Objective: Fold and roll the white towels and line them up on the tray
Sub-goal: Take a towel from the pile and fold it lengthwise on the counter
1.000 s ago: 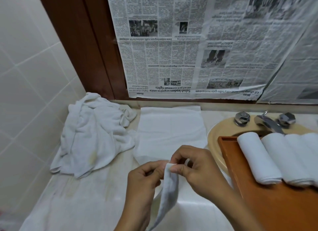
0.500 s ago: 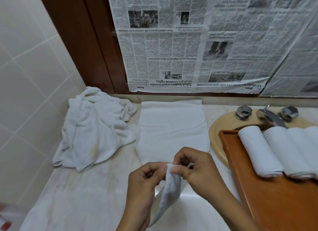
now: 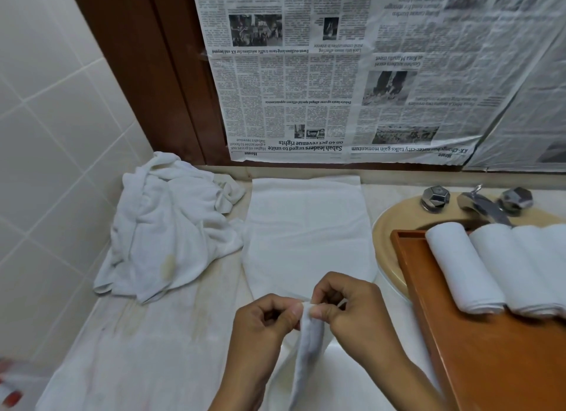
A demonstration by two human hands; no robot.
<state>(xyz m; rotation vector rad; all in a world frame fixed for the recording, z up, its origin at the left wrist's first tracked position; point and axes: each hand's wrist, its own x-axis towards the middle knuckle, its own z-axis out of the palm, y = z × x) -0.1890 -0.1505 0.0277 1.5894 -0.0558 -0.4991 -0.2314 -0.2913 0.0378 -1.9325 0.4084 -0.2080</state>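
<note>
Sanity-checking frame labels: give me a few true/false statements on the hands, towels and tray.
1. The left hand and right hand pinch the same white towel. True.
2. The wooden tray holds no towels. False: rolled towels lie side by side at its far end.
3. A crumpled towel pile lies left of the flat towel. True.
4. The newspaper hangs right way up. False: its print is upside down.
</note>
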